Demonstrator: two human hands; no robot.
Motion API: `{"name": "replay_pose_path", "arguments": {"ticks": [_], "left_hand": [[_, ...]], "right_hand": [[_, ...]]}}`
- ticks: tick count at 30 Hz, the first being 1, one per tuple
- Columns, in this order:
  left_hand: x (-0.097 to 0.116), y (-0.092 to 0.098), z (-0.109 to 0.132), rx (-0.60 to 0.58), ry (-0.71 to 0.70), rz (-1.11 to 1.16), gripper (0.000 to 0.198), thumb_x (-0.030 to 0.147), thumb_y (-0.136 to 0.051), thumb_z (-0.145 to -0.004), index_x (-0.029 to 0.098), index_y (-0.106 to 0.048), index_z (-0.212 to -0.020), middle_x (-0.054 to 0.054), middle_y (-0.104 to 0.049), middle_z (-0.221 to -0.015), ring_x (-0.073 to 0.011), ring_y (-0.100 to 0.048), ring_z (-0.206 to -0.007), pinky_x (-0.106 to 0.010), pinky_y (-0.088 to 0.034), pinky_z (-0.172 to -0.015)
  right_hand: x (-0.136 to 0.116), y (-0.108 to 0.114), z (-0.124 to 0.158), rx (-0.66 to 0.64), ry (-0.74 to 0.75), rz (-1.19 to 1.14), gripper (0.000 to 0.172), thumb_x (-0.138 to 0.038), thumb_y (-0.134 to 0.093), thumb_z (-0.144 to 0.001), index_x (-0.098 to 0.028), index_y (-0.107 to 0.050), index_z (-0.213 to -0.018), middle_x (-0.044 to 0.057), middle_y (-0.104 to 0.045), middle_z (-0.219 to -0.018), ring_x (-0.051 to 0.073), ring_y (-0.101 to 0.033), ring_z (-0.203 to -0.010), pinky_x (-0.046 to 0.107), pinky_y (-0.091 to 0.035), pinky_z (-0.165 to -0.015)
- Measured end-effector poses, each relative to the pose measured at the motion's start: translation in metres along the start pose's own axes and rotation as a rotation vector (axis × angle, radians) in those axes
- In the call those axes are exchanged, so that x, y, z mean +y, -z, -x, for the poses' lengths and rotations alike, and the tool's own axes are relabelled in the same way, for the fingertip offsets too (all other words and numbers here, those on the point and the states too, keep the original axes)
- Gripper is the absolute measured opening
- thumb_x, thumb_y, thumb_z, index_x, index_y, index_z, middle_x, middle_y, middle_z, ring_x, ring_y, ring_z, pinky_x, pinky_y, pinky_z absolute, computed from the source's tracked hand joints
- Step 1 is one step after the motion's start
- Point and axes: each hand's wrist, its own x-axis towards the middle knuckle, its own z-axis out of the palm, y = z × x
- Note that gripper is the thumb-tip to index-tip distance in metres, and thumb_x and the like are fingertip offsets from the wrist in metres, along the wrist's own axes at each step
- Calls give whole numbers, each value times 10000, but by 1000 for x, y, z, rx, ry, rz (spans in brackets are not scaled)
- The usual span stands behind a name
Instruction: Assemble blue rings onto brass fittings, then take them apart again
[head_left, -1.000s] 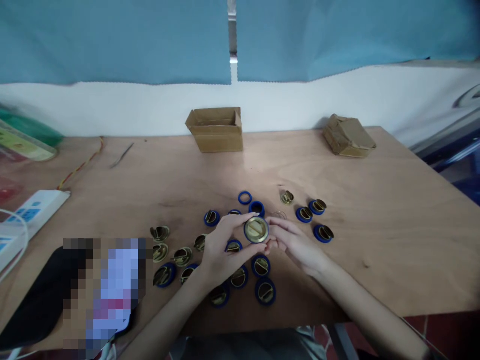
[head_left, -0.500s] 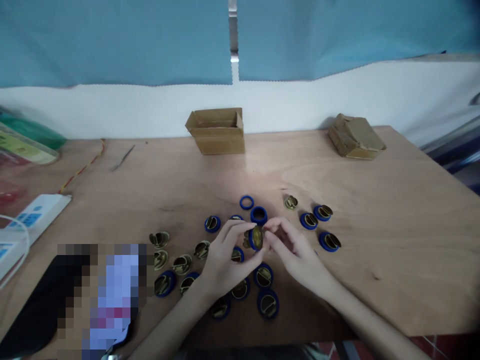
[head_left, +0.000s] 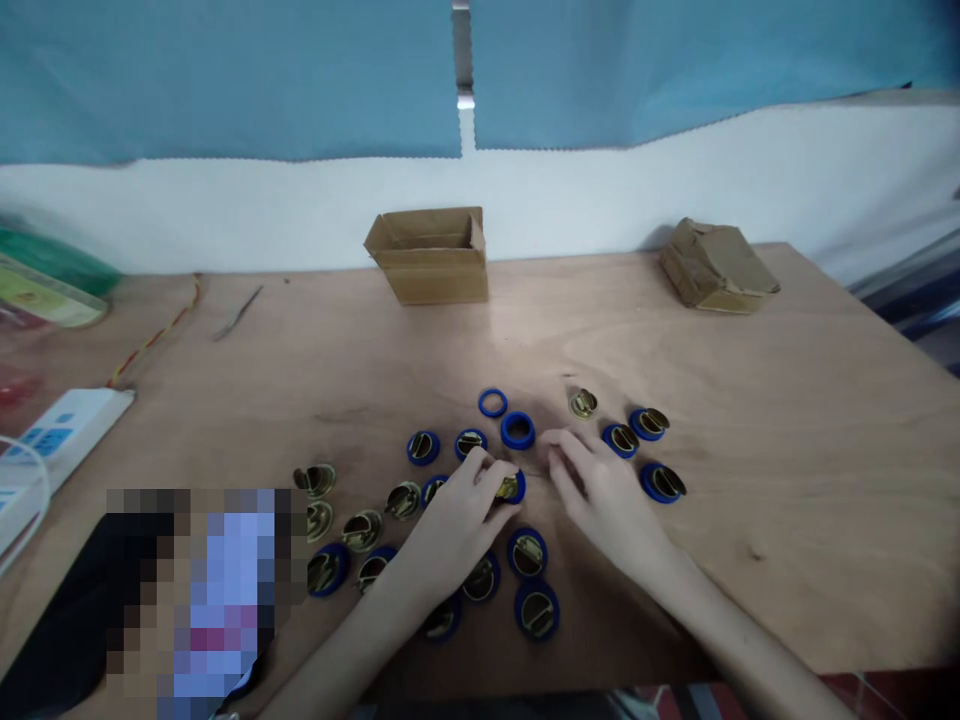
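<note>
In the head view my left hand [head_left: 469, 510] grips a round brass fitting with a blue ring [head_left: 513, 487] between thumb and fingers, low over the table. My right hand [head_left: 604, 490] hovers just to its right, fingers loosely bent, thumb apart from them, with nothing visible in it. Beyond the hands lie a thick blue ring [head_left: 517, 431] and a thinner blue ring [head_left: 493, 403]. Several brass fittings in blue rings, such as one nearby [head_left: 527, 553], lie around my left hand; my forearm covers some. Bare brass fittings [head_left: 362, 531] rest to the left.
An open cardboard box [head_left: 433, 275] stands at the back, and a crumpled carton [head_left: 716, 268] at the back right. Tweezers [head_left: 238, 313], a white power strip [head_left: 71, 430] and a dark, partly pixelated item [head_left: 90, 600] are on the left. More fittings [head_left: 662, 482] lie right.
My left hand has lowered the ringed fitting and turned it towards the table. My right hand has drawn slightly away to the right from it.
</note>
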Motion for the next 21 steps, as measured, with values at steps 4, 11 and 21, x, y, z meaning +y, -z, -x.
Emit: {"name": "replay_pose_path", "arguments": {"ticks": [4,11,21], "left_hand": [[-3,-2,0,-17,-5,-126,242,185,-735,-881,196,-647,-1105,-57,-606,-1028,-263,-661,-954,-425,-597,-842],[-6,-2,-2,101,-39,-266,373,167,-714,-890,190,-591,-1241,-96,-646,-1107,-294,-658,-1013,-437,-587,-855],[-4,1,-6,282,2,-141,276,226,-683,-925,221,-593,-1186,-90,-641,-1127,-280,-639,-1053,-430,-549,-922]], "right_hand": [[9,-10,1,-54,133,220,424,-101,-425,-974,-201,-601,-1346,139,-656,-1145,287,-649,-1023,465,-574,-868],[13,-17,1,-86,181,367,416,-127,-420,-1001,-165,-600,-1373,159,-678,-1130,305,-648,-976,491,-577,-845],[11,-18,-1,28,155,325,250,-168,-458,-1029,-152,-666,-1167,130,-744,-1114,294,-697,-960,433,-568,-831]]}}
